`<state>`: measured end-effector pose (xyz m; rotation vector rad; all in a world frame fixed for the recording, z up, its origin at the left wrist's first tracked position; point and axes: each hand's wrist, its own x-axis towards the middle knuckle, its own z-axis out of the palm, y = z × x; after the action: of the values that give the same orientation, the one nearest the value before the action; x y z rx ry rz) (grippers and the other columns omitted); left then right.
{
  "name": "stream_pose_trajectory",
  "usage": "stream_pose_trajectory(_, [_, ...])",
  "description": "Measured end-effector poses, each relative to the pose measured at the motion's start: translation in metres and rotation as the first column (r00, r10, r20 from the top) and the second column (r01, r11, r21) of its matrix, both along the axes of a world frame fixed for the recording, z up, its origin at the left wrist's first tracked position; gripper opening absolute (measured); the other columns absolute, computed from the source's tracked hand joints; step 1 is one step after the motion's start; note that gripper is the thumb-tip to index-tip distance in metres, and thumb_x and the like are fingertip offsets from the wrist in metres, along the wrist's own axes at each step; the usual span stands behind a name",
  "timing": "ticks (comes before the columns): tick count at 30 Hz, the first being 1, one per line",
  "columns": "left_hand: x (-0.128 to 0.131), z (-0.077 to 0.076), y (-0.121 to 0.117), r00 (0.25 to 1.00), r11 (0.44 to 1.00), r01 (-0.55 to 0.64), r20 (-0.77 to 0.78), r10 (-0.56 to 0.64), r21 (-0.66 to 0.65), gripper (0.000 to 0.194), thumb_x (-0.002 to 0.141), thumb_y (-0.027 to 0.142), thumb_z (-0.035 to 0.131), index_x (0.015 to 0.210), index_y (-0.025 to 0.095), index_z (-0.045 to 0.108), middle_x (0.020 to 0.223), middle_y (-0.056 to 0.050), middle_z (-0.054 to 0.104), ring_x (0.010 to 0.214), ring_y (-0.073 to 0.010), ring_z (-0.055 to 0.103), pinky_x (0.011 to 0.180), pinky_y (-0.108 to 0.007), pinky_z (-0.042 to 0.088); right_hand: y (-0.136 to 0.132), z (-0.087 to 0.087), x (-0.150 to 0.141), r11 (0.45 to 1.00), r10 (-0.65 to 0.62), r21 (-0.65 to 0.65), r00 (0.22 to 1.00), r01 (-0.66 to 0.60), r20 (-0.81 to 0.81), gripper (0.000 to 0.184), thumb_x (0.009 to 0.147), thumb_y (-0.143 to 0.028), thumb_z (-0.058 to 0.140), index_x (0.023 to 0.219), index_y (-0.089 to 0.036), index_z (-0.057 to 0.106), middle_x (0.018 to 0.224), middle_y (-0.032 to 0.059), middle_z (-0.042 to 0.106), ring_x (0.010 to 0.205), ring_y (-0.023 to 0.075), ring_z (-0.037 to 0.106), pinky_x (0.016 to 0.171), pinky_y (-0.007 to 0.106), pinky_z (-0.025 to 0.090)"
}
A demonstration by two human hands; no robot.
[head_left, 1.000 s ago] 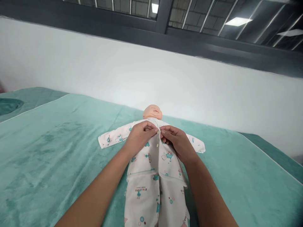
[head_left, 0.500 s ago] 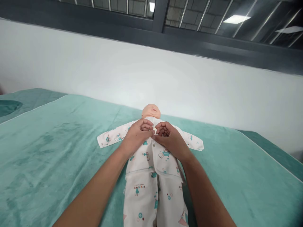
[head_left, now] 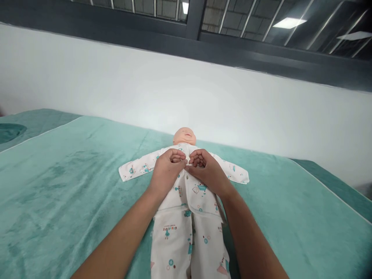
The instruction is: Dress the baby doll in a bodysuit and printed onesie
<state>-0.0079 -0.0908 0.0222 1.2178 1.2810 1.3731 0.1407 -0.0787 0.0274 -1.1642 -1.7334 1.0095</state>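
Note:
A baby doll [head_left: 185, 135] lies on its back, head away from me, in a white printed shirt [head_left: 200, 197] and matching printed trousers [head_left: 171, 244]. Both shirt sleeves stretch out sideways. Over the chest, my left hand [head_left: 170, 166] pinches the shirt's front edge, thumb and fingers curled together. Close against it, my right hand [head_left: 205, 168] pinches the other side of the same front opening. The two thumbs nearly meet at the middle seam. Whatever fastener lies between the fingertips is mostly hidden. Below the hands the shirt front hangs together along its centre line.
A teal plush cover [head_left: 81, 182] spreads under the doll, with slight creases at left. Behind the doll's head rises a white wall [head_left: 174, 89], topped by a dark window frame [head_left: 162, 27] with metal bars. A darker teal round shape [head_left: 11, 131] shows at the far left.
Both hands stay at the chest opening, with only slight finger shifts; the left hand's fingers sit a little lower. The whole view has drifted very slightly.

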Motion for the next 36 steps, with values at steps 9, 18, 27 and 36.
stream_pose_trajectory(9, [0.003, -0.005, -0.004, 0.992, 0.993, -0.085, -0.086, 0.092, 0.080, 0.020, 0.074, 0.018, 0.061, 0.091, 0.020, 0.070, 0.090, -0.003, 0.073, 0.082, -0.0157, 0.067, 0.073, -0.025, 0.050, 0.000, -0.001, -0.001, 1.000, 0.003, 0.005, 1.000, -0.003, 0.020, 0.025, 0.074, -0.028, 0.068, 0.095, -0.023, 0.055, 0.086, -0.0006, 0.056, 0.076, 0.0129, 0.049, 0.064, 0.025, 0.042])
stream_pose_trajectory(18, [0.003, -0.002, -0.004, 0.991, 0.993, -0.079, -0.101, 0.089, 0.092, 0.015, 0.073, 0.020, 0.062, 0.087, 0.018, 0.068, 0.085, -0.004, 0.073, 0.078, -0.0160, 0.066, 0.075, -0.028, 0.050, 0.002, 0.001, 0.000, 0.998, 0.056, -0.014, 0.998, -0.057, -0.035, 0.014, 0.086, -0.033, 0.057, 0.096, -0.023, 0.055, 0.084, -0.0014, 0.057, 0.074, 0.0117, 0.051, 0.064, 0.024, 0.041])
stream_pose_trajectory(27, [0.002, -0.003, 0.000, 0.988, 0.991, -0.086, -0.121, 0.099, 0.104, 0.017, 0.069, 0.020, 0.062, 0.086, 0.017, 0.065, 0.080, -0.002, 0.068, 0.072, -0.0140, 0.061, 0.071, -0.027, 0.048, 0.002, 0.000, -0.001, 0.999, 0.015, -0.031, 0.999, -0.016, -0.047, 0.014, 0.082, -0.029, 0.057, 0.095, -0.023, 0.056, 0.082, -0.0021, 0.056, 0.070, 0.0111, 0.050, 0.056, 0.022, 0.041])
stream_pose_trajectory(36, [-0.006, -0.012, 0.005, 0.981, 0.982, 0.010, -0.194, 0.028, 0.191, 0.017, 0.082, 0.028, 0.055, 0.090, 0.021, 0.069, 0.088, -0.002, 0.066, 0.078, -0.0150, 0.059, 0.075, -0.028, 0.045, 0.002, -0.001, -0.005, 0.994, -0.110, -0.034, 0.992, 0.108, -0.064, 0.013, 0.081, -0.033, 0.057, 0.088, -0.023, 0.056, 0.065, -0.0063, 0.045, 0.055, 0.0089, 0.040, 0.045, 0.020, 0.032])
